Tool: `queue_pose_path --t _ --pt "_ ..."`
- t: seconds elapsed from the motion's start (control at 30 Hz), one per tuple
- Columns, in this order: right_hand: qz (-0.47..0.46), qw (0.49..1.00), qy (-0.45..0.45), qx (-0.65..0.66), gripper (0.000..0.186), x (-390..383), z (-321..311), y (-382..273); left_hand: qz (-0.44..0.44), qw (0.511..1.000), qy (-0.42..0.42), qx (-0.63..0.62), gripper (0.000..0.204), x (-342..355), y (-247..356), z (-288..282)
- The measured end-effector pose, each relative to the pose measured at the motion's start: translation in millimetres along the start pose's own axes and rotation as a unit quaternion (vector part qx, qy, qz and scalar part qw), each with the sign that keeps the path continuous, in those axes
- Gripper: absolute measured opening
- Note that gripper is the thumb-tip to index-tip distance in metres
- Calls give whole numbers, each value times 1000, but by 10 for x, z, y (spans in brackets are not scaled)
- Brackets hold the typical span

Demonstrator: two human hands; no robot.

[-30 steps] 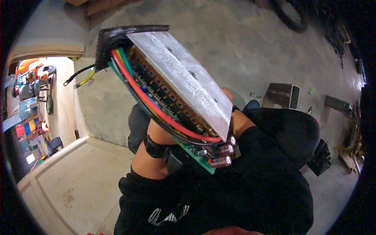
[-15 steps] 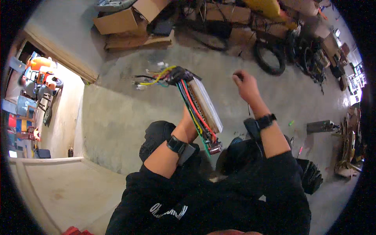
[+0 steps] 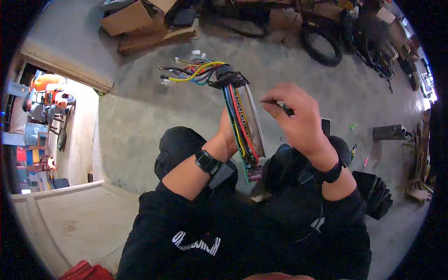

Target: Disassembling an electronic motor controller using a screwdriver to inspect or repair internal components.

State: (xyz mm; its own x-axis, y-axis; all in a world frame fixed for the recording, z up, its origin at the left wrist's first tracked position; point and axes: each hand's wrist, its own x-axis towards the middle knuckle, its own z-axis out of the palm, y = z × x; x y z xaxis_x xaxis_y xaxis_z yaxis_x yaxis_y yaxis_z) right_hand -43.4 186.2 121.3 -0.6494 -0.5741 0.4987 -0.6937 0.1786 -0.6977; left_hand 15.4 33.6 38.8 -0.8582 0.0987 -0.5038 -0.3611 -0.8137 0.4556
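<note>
My left hand (image 3: 226,132) is closed on the far side of an opened electronic controller (image 3: 244,123), its fingers mostly hidden behind it. The controller has a green circuit board edge, a pale metal plate, and red, yellow and blue wires running along its length. At its far end a dark end cap (image 3: 229,79) lets out a bundle of coloured wires (image 3: 198,74) with white connectors and ring terminals. Just right of the controller, apart from it, my right hand (image 3: 298,114) is closed in a pinch. Something dark shows between its fingers, too small to name.
Black tyres (image 3: 320,44) and cardboard boxes (image 3: 128,21) lie along the far side. A dark cylinder (image 3: 389,132) and stacked black pieces (image 3: 373,193) are on the floor at right. A low pale partition (image 3: 70,219) stands at lower left, near a doorway.
My right hand has come left and nearer to the controller, its pinch now beside the metal plate. The controller has tilted more upright in my left hand. The whole view has shifted slightly.
</note>
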Motion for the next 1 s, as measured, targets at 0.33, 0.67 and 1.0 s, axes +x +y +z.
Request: queue_pose_path --t 0.33,0.67,1.0 --pt "17 996 0 -91 18 -72 101 -57 25 998 -30 -53 40 183 -140 131" --pt "45 992 -25 -114 18 -91 140 -61 50 998 -37 -30 47 188 -169 75" --pt "86 986 -28 -141 21 -111 168 -114 42 998 -38 -25 40 190 -226 50"
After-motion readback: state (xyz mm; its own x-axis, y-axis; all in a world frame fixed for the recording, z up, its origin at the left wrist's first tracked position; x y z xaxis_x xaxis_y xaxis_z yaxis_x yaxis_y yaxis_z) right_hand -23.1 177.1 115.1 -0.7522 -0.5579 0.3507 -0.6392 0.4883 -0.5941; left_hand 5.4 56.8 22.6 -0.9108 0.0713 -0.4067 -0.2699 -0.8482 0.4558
